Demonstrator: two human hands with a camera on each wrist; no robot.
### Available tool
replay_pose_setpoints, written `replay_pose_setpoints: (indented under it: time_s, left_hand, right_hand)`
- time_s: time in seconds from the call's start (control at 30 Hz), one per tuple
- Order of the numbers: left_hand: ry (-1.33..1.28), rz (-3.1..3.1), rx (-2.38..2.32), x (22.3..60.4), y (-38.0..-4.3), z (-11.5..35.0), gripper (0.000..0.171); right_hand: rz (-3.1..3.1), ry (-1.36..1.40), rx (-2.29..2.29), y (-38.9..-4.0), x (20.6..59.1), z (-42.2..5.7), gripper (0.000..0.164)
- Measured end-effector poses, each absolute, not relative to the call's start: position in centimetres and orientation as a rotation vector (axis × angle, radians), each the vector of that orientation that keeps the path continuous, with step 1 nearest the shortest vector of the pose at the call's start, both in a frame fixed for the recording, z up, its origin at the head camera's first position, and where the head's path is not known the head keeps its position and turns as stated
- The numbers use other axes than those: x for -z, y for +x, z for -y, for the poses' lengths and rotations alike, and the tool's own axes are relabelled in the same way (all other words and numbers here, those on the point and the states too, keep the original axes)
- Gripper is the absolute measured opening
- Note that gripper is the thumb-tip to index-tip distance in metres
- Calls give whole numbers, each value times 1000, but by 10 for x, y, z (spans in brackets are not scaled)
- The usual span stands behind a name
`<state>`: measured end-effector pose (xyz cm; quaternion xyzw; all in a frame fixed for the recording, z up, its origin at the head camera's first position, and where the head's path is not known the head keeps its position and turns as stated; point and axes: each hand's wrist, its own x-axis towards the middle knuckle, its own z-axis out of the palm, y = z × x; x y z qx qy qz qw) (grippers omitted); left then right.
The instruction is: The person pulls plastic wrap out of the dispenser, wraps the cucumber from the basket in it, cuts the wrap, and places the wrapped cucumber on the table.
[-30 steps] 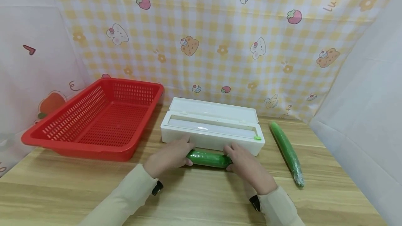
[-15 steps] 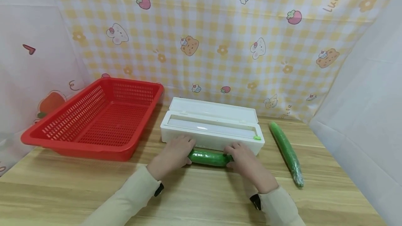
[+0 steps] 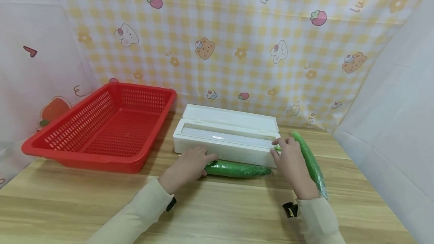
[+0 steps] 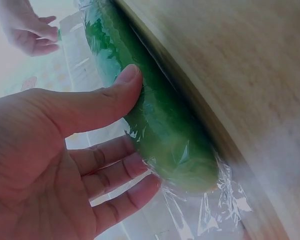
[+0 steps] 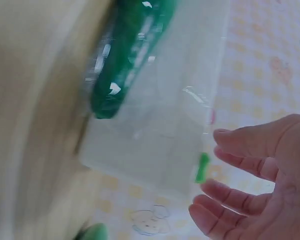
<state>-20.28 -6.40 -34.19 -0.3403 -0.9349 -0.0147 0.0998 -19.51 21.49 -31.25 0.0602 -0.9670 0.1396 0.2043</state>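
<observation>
Just before the white box (image 3: pixel 234 153): a film-wrapped cucumber (image 3: pixel 237 169) is laid lengthwise on the bench (image 3: pixel 217 217); whether the box is touched by it cannot be told.
Left-hand grip (image 3: pixel 191 165): the cucumber's left end is grasped, with the thumb pressed on one side and the fingers set against the other. If this hold were slackened, the round body could be rolled along the bench.
Loose film (image 4: pixel 210 215): it is bunched and flared past the held end, not tucked in. It could be caught on the fingers and the wrapping pulled open there.
Right-hand grip (image 3: pixel 291 163): released, with nothing held; thumb and fingers are parted around the green slider (image 5: pixel 202 168), and a gap is shown in the wrist view.
Slider: if brushed askew, it could be shoved along the box's edge, or the box could be nudged into the cucumber.
White lid (image 3: pixel 230 118): tipped back behind the box, where it could be jolted by a hard push.
Second cucumber (image 3: pixel 312 161): placed close beside the right-hand grip; it could be knocked by an outward swing of the wrist.
Red basket (image 3: pixel 101 163): set well apart, to the left.
</observation>
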Motion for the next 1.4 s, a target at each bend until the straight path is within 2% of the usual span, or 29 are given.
replay_pose_setpoints:
  time_s: [0.13, 0.37, 0.53, 1.07, 1.4]
  left_hand:
    - [-1022, 2758, 7, 341, -202, 65, 47]
    - [-1037, 2757, 0, 339, -202, 65, 48]
    - [-1033, 2769, 6, 339, -201, 64, 47]
    - [-1022, 2782, -11, 337, -200, 62, 49]
    - [-1025, 2797, 16, 336, -200, 62, 46]
  right_hand:
    - [2705, 121, -375, -199, 319, -216, 18]
    - [2716, 23, -333, -199, 321, -217, 43]
    - [2770, -61, -238, -199, 321, -217, 49]
    - [2710, -22, -203, -200, 327, -212, 39]
    - [2683, 116, -186, -200, 329, -209, 22]
